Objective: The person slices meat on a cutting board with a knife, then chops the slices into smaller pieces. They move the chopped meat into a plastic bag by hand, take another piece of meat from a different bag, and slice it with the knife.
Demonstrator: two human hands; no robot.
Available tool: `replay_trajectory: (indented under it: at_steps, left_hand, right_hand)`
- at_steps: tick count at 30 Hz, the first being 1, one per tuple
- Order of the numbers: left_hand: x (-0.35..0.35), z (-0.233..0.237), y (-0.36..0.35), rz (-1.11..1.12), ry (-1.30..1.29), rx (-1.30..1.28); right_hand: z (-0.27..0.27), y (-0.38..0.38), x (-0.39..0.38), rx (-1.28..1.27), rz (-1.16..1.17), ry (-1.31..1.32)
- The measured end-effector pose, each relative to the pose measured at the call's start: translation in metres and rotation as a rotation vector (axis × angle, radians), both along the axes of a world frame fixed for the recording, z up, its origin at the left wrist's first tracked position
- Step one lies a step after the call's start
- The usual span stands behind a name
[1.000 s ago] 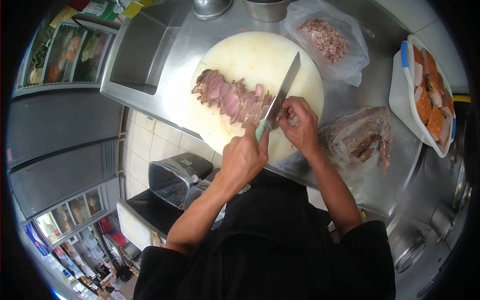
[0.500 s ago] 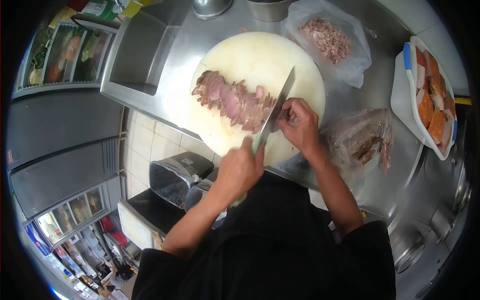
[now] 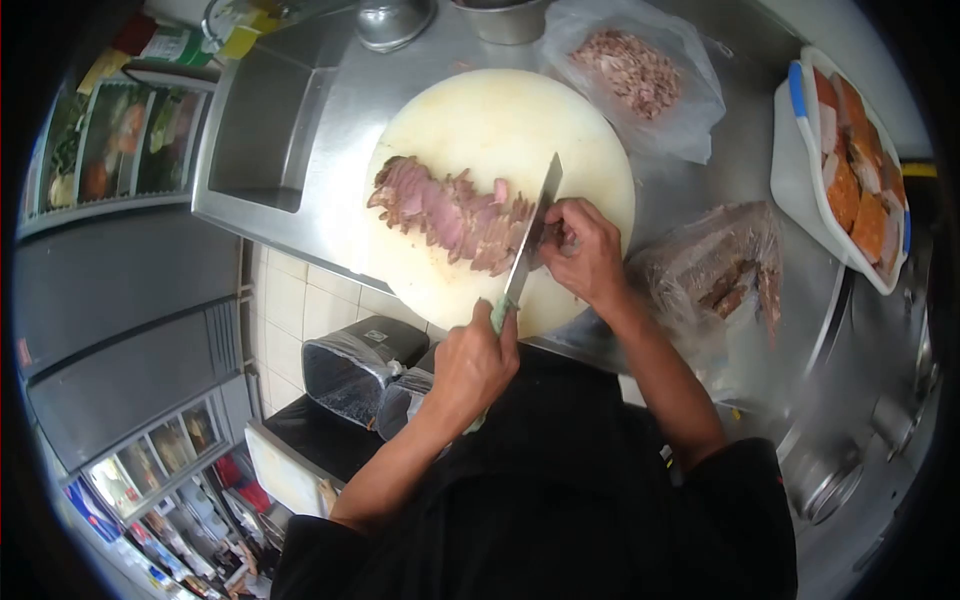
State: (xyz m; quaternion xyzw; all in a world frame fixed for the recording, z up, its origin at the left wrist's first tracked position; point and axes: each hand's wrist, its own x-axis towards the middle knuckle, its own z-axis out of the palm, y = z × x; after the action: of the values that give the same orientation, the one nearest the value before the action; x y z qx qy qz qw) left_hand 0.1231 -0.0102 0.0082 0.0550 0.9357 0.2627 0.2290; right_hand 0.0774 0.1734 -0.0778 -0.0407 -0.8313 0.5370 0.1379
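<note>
A round white cutting board (image 3: 480, 110) lies on the steel counter with a row of sliced pinkish-brown meat (image 3: 440, 210) across its middle. My left hand (image 3: 475, 365) is shut on the pale green handle of a cleaver (image 3: 533, 235), at the board's near edge. The blade stands on edge against the right end of the slices. My right hand (image 3: 580, 250) presses on the uncut end of the meat, fingers curled right beside the blade. The piece under those fingers is mostly hidden.
A clear bag of chopped meat (image 3: 635, 70) lies beyond the board. Another bag with meat pieces (image 3: 720, 270) sits to its right, next to a white tray of roasted pork (image 3: 850, 190). A sink (image 3: 260, 130) is at left, metal bowls (image 3: 395, 20) at the far edge.
The cleaver has been drawn back toward my body, with less blade reaching past the meat. My left hand slid off the board's edge. My right hand stayed on the meat.
</note>
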Motion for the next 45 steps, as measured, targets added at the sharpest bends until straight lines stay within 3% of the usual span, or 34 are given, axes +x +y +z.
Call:
replay_trajectory:
  at_steps: [3,5,10,14,18,29,32,38,45]
  left_hand:
    - [-0.036,-0.015,0.028,-0.005,0.11,0.049]
    - [-0.071,-0.031,0.05,0.015,0.277,0.226]
    - [-0.111,-0.02,0.06,0.015,0.26,0.203]
    - [-0.095,0.008,0.043,0.101,0.133,0.239]
    - [-0.065,0.022,0.029,0.052,0.145,0.211]
    - [-0.016,0.021,0.006,-0.021,0.056,0.02]
    - [-0.004,0.021,-0.006,-0.066,0.149,0.04]
    - [-0.036,0.005,0.024,0.0,0.084,0.12]
    - [-0.012,0.009,0.003,-0.04,0.052,0.024]
  right_hand:
    - [0.0,-0.001,0.002,-0.045,0.026,-0.028]
    - [-0.003,-0.002,0.002,0.044,0.018,0.052]
    - [0.002,0.001,0.005,0.027,0.081,0.066]
    - [0.003,0.005,0.008,-0.039,0.092,0.086]
    - [0.0,0.004,0.009,-0.052,0.044,0.055]
    - [-0.002,0.001,0.009,-0.082,-0.016,0.07]
    - [-0.004,0.0,0.008,-0.069,-0.007,0.077]
    - [-0.007,0.0,0.008,-0.059,-0.032,0.028]
    - [-0.003,-0.003,0.009,-0.02,-0.056,0.048]
